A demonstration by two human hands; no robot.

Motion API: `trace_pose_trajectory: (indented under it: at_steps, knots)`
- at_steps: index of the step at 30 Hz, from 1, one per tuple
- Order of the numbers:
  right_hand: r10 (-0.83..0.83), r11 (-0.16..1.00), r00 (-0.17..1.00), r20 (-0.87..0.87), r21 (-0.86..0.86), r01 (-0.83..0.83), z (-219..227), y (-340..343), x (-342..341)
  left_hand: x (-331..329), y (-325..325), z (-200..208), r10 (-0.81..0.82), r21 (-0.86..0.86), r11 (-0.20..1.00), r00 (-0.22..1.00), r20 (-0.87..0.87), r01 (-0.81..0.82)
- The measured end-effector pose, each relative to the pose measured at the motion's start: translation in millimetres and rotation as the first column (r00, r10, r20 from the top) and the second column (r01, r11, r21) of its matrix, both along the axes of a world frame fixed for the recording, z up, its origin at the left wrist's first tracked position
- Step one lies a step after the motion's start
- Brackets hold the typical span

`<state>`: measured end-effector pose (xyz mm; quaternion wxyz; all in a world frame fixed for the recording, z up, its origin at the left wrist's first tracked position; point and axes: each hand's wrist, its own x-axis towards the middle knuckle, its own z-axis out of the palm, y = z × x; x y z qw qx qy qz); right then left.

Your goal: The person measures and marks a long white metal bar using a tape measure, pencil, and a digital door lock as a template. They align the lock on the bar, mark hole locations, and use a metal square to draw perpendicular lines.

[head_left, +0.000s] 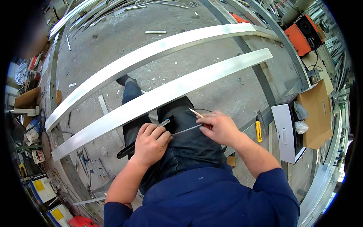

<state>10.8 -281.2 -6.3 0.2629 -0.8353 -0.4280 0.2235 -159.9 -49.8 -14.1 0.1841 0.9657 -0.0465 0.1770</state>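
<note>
Over my lap, my left hand [152, 142] is closed round a long, flat black bar-like tool [127, 151] with a small silvery piece [164, 122] showing past the fingers. The tool's exact kind is hidden by the hand. My right hand [218, 128] grips a sharpened pencil [194, 112], its point toward the upper left. Between both hands runs a thin grey metal strip [186, 129]; its right end meets the right fingertips. Just beyond, a white metal bar [170, 96] lies crosswise above my legs.
A second white metal bar [151, 53], angled at its right end, lies farther off. On the right are a yellow utility knife [258, 131], an open cardboard box [317, 117] and an orange-black machine [304, 34]. Grey steel beams [261, 77] frame the sides. Offcuts litter the floor.
</note>
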Motion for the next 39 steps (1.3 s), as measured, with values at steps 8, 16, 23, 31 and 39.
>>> trace_pose_trajectory:
  at_steps: [8,16,23,31,39]
  knots:
    - [-0.482,0.874,0.851,-0.211,-0.048,0.483,-43.5,-93.7,9.7,-48.1,45.0,-36.4,0.308,-0.199,0.885,0.850,-0.427,-0.421]
    - [-0.484,0.821,0.825,0.292,-0.176,0.544,-149.4,-206.2,2.3,-56.3,25.3,-45.3,0.328,0.047,0.933,0.795,-0.510,-0.356]
    - [-0.398,0.824,0.815,0.422,-0.225,0.520,-171.5,-212.8,-4.4,-73.6,30.4,-43.1,0.364,0.055,0.909,0.725,-0.584,-0.412]
    - [-0.538,0.841,0.772,0.339,0.154,0.519,-130.4,-186.4,22.0,-159.1,38.5,-21.3,0.292,-0.763,0.158,0.768,-0.571,-0.627]
    - [-0.361,0.901,0.887,0.289,0.353,0.252,-71.9,-84.8,54.2,-300.9,38.5,-20.8,0.823,-0.906,-0.387,0.378,-0.423,-0.172]
